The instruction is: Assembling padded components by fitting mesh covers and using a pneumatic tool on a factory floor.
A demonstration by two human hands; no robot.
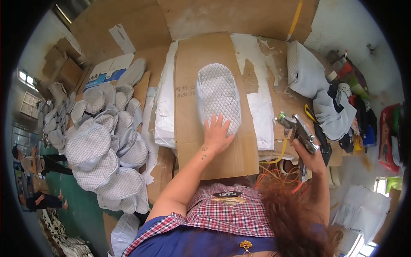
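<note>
A long, rounded piece of pale quilted fabric (218, 92) with a diamond pattern lies on a brown cardboard sheet (195, 152) in front of me. My left hand (218, 136) rests flat on its near end, fingers spread. To the right, my right hand (309, 157) is wrapped round the handle of a silver metal spray gun (304, 135). The gun is held above the bench's right side, apart from the fabric, with its greenish nozzle end toward the upper left. Whether its trigger is pressed I cannot tell.
A tall heap of similar quilted pieces (107, 158) stands at the left. Folded grey-white fabric (306, 70) and assorted cloths (336, 109) lie at the right. Orange hoses (276, 171) tangle below the bench edge. Another person (43, 165) is at the far left.
</note>
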